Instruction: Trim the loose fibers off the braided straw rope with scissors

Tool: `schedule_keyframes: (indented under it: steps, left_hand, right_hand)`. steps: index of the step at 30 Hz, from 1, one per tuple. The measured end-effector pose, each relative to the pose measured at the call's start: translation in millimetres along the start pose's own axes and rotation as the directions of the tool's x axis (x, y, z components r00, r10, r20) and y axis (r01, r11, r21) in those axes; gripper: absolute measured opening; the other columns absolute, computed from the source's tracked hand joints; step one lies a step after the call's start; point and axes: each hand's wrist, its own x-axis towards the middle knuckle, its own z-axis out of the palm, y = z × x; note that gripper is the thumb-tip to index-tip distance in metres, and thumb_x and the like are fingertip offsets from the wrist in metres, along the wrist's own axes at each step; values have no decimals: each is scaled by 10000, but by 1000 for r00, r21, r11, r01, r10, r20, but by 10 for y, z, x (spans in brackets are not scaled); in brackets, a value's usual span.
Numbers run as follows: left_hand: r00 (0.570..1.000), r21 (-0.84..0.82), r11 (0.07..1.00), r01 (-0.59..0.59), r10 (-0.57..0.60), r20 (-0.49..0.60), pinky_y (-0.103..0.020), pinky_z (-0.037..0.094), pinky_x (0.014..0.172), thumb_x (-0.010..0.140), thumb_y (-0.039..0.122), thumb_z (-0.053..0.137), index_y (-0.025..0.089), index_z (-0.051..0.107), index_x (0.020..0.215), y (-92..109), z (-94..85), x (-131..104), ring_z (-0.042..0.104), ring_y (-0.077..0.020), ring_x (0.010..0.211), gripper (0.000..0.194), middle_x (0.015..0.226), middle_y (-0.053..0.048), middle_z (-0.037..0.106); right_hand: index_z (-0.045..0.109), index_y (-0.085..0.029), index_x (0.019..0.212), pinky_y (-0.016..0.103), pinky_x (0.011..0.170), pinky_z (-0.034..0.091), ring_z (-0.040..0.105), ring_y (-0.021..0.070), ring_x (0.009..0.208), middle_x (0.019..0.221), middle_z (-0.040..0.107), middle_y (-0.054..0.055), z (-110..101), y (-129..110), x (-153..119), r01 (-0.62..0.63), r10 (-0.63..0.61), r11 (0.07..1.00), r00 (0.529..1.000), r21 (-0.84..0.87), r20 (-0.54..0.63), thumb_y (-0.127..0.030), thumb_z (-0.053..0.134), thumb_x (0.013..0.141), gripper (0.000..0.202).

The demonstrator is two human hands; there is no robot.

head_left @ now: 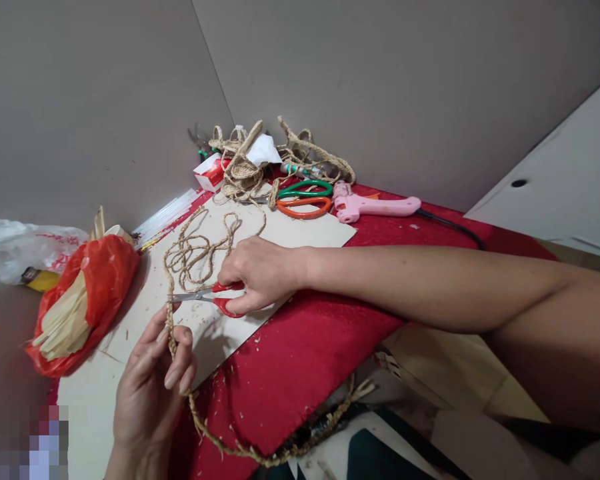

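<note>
**Slim tan braided-straw cord held to the tips of small red-handled steel scissors**

From where I stand, the cord rises from the person's left hand, whose thumb and fingers are curled closed on it, over a flat white board. Above, it trails into loose loops on the board; below, a shaggier length sags toward the lap, ending in splayed strands.

The right hand grips the scissors by their handles. The blades look nearly together (whether they bite the cord, I cannot tell).

Under the board spreads a bright red cloth. Beyond the right hand lie large scissors with green and orange handles and a pink plastic glue gun. Off to the left, a crumpled red plastic bag holds pale dry strips.
</note>
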Motion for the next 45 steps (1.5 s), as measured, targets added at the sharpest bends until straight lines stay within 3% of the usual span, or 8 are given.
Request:
schedule_keyframes:
  steps: [11,17,25,37,45]
  left_hand:
    - [998,77,995,-60,59,18,-146,372,365,846,125,532,134,656,1141,-41,38,7,364,-28,382,320,739,-73,669]
    - [999,53,998,-43,43,8,-144,370,364,834,135,557,149,672,1092,-58,-19,43,367,-26,383,283,749,-73,676]
    - [998,61,996,-58,58,1,-135,370,370,837,136,556,146,655,1140,-29,19,22,366,-20,378,319,731,-59,671]
    - [999,91,995,-42,44,-13,-150,369,377,850,143,548,136,647,1128,-65,1,52,371,-30,399,295,771,-64,680]
    - [997,98,995,-30,37,-69,-162,382,386,811,189,622,151,670,1083,-50,4,59,389,-37,407,279,777,-64,699]
  right_hand:
    - [673,-174,693,272,553,211,472,119,563,655,674,48,-29,-14,-8,69,-65,993,997,-94,39,-451,479,809,357]
    - [658,-180,655,269,557,206,441,96,543,655,668,24,-22,37,9,130,-125,988,990,-82,59,-353,484,836,305]
    - [668,-172,693,264,551,210,447,107,553,658,663,33,-58,11,-9,13,-11,997,999,-70,30,-447,507,789,333]
    - [674,-180,734,288,581,216,490,118,600,722,694,43,-5,52,13,125,-107,968,990,-217,90,-443,461,880,369]
    - [672,-178,702,280,556,189,453,110,561,678,676,38,-39,28,4,86,-77,986,995,-145,64,-411,508,844,318]
